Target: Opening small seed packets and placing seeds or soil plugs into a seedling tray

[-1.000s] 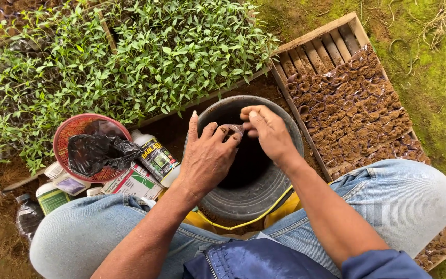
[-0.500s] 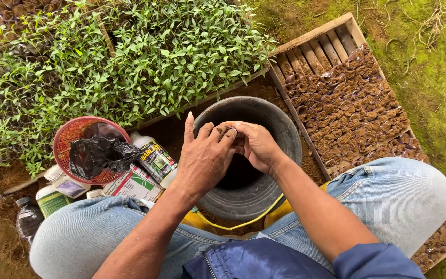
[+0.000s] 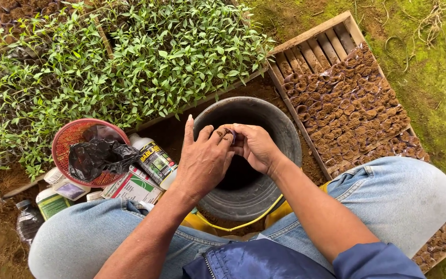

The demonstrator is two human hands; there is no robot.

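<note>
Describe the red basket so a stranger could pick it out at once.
Start at the grey bucket under the hands and look to its left, below the green seedlings. The red basket sits atop bottles and boxes: round, mesh, the only red thing, holding a crumpled black plastic bag.

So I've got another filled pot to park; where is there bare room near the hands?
The wooden tray has bare slats at its far end, beyond the soil-filled pots. Bare soil lies between bucket and seedlings. By the left hand, the bottles and red basket crowd the ground.
</note>
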